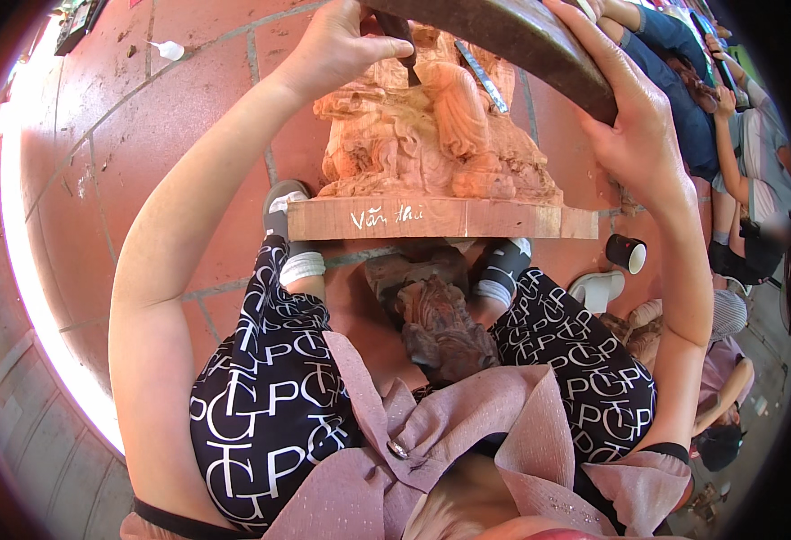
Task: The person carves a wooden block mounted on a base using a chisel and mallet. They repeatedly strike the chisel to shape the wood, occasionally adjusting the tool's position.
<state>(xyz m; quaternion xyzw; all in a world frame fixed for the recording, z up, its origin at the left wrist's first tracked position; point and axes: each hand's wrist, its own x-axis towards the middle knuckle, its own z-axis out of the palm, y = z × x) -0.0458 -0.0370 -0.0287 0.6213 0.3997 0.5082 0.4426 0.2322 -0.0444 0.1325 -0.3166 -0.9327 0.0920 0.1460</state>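
A pale reddish wood carving [440, 135] with draped, rock-like shapes stands upright on a flat wooden base [521, 219] between my feet. Above its left side, my left hand [341, 49] is closed round a dark chisel-like tool [397, 31] that points down at the carving; its lower end reaches the wood. My right hand [625, 108] grips the right end of a thick, dark brown wooden bar [539, 45], which arcs across the top of the view. The bar's far part is cut off by the frame edge. A thin metal strip [482, 77] leans on the carving.
Below the base, a smaller dark carved piece [440, 324] lies between my legs. To the right are a dark cup [626, 253] and a pale slipper [597, 290]. A white bulb-shaped thing [170, 50] lies on the red tiles [188, 117]. Other people [755, 162] sit at the right.
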